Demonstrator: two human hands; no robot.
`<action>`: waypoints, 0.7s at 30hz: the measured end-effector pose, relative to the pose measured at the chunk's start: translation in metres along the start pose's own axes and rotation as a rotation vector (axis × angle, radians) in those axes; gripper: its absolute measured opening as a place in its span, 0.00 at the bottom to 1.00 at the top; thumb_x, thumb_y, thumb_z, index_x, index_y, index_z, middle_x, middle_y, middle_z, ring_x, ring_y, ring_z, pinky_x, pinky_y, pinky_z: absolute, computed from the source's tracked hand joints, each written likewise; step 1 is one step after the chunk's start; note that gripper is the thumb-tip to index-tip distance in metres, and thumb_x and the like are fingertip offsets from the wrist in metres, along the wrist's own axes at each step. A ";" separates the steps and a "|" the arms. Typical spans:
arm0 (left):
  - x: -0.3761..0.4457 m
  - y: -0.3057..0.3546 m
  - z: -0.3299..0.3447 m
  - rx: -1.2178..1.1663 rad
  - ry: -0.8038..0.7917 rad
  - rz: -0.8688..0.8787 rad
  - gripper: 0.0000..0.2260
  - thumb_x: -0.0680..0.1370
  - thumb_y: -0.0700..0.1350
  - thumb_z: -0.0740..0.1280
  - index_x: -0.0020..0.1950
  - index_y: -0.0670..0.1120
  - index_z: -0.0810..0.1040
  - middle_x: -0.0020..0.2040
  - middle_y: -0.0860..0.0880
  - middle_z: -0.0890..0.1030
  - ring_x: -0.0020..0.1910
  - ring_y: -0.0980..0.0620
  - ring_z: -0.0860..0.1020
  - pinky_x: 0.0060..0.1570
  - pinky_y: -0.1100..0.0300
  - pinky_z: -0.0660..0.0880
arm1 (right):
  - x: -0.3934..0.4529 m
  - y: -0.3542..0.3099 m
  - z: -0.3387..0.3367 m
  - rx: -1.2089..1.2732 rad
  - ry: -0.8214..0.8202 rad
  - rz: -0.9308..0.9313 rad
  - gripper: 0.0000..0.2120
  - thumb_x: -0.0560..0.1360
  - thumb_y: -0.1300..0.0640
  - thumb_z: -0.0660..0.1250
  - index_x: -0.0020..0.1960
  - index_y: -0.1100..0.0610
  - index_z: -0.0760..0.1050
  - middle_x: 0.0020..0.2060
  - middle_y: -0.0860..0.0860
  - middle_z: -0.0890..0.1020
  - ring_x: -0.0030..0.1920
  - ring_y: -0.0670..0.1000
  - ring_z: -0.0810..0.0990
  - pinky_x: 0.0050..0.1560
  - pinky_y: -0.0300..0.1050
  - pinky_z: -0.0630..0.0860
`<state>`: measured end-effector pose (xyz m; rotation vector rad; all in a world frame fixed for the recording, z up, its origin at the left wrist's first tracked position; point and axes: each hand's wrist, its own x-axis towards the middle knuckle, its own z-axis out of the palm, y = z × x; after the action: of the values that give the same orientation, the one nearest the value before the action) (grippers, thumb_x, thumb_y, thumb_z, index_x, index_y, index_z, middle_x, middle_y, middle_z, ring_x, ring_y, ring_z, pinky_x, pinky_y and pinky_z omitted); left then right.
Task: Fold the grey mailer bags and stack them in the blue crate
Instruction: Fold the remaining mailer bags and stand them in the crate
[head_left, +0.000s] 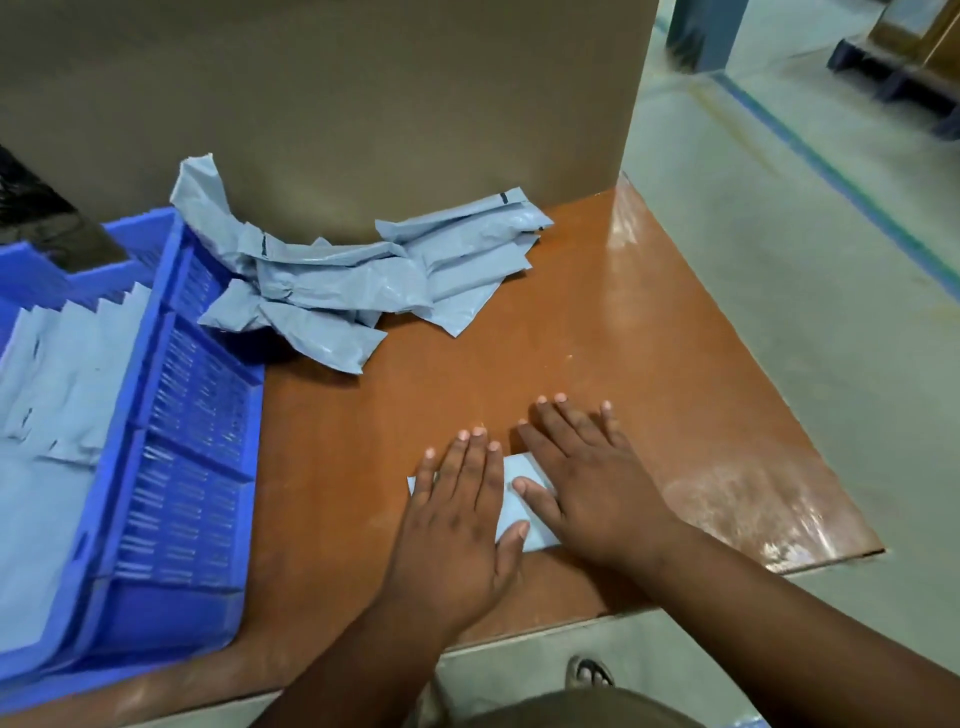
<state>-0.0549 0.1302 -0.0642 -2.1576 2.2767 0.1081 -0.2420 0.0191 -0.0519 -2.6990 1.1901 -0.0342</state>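
Note:
A small folded grey mailer bag (522, 506) lies flat on the brown table near its front edge. My left hand (460, 525) presses on its left part with straight fingers, and my right hand (587, 478) presses flat on its right part, so most of the bag is hidden. A loose pile of crumpled grey mailer bags (353, 280) lies at the back of the table. The blue crate (171, 415) stands at the left, with folded grey bags (57, 374) stacked inside it.
A tall brown cardboard wall (363, 104) rises behind the pile. The table (649, 338) ends at the right and front, with grey floor beyond. A sandalled foot (589, 673) shows below the front edge. Dark pallets (893, 78) stand far right.

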 end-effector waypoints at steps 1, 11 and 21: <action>-0.001 0.001 0.000 0.008 -0.006 0.005 0.35 0.86 0.63 0.48 0.87 0.44 0.51 0.88 0.45 0.48 0.86 0.47 0.46 0.83 0.38 0.51 | -0.002 0.001 0.002 -0.003 0.001 -0.012 0.34 0.85 0.32 0.46 0.84 0.48 0.61 0.85 0.51 0.59 0.86 0.54 0.51 0.83 0.68 0.47; -0.016 -0.016 -0.011 -0.083 0.120 -0.224 0.30 0.87 0.56 0.47 0.87 0.44 0.55 0.87 0.46 0.51 0.86 0.49 0.46 0.84 0.42 0.52 | -0.001 -0.023 -0.031 -0.028 0.181 -0.061 0.30 0.86 0.39 0.46 0.83 0.53 0.62 0.85 0.56 0.59 0.86 0.58 0.51 0.81 0.71 0.45; -0.010 -0.013 0.004 -0.136 0.048 -0.289 0.34 0.84 0.59 0.32 0.88 0.46 0.48 0.88 0.47 0.45 0.86 0.51 0.40 0.84 0.46 0.48 | 0.017 -0.062 0.014 -0.188 0.012 -0.047 0.31 0.85 0.42 0.47 0.83 0.56 0.64 0.84 0.57 0.61 0.85 0.59 0.53 0.82 0.70 0.45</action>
<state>-0.0414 0.1392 -0.0687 -2.5565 2.0051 0.2173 -0.1839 0.0500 -0.0556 -2.8923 1.1885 0.0572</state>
